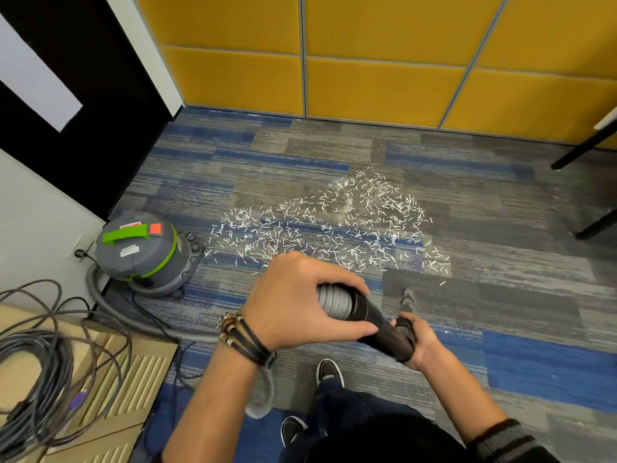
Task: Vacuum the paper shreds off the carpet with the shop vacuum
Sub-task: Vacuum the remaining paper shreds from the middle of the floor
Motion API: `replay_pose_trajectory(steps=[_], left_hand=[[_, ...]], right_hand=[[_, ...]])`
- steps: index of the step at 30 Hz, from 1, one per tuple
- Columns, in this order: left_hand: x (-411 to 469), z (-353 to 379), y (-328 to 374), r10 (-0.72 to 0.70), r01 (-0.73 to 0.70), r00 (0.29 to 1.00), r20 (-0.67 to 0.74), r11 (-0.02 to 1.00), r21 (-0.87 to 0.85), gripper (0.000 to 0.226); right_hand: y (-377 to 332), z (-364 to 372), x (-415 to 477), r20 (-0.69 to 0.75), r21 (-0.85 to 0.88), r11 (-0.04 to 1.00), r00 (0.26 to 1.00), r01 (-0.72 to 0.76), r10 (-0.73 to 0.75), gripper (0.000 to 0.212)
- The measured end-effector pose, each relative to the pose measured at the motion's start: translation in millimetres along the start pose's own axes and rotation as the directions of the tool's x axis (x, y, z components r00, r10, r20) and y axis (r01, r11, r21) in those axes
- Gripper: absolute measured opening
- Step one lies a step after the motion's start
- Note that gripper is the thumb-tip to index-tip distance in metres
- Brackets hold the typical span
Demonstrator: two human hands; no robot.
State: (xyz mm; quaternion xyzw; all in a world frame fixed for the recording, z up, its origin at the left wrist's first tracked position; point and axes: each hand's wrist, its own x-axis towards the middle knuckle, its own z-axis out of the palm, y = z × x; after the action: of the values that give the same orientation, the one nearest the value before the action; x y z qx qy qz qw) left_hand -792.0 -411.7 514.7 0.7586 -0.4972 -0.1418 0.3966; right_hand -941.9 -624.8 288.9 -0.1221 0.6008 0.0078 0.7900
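Observation:
White paper shreds (334,225) lie scattered in a wide band across the blue and grey carpet (500,295). The grey shop vacuum (143,252) with green handle stands at the left by the wall. Its grey ribbed hose (332,300) ends in a black tube (384,329). My left hand (300,302) grips the hose where it joins the tube. My right hand (417,342) holds the tube's lower end, where a narrow nozzle (407,299) points at the carpet just short of the shreds.
A yellow panelled wall (384,61) bounds the far side. Black table legs (581,152) stand at the right. Coiled grey cables (40,362) lie on wooden pieces at the lower left. The vacuum's plug sits in a wall socket (80,250). My shoes (329,372) are below the hose.

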Motion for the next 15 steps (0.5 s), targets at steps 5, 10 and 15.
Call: replay_pose_trajectory(steps=[5,10,15], left_hand=[[7,6,7,0.068,-0.068,0.998,0.007,0.996,-0.064,0.064],[24,-7,10,0.171,-0.169,0.984,0.056,0.985,-0.034,0.073],[55,30,-24,0.062,-0.08,0.967,0.248,0.995,0.06,0.068]], right_hand=[[-12,-4,-10,-0.021,-0.065,0.995,0.997,0.077,-0.078,0.018],[-25,-11,-15,0.015,0.053,0.992,0.993,0.114,-0.115,0.018],[-57,-18,4,-0.088,0.1,0.986,0.988,0.132,-0.124,0.023]])
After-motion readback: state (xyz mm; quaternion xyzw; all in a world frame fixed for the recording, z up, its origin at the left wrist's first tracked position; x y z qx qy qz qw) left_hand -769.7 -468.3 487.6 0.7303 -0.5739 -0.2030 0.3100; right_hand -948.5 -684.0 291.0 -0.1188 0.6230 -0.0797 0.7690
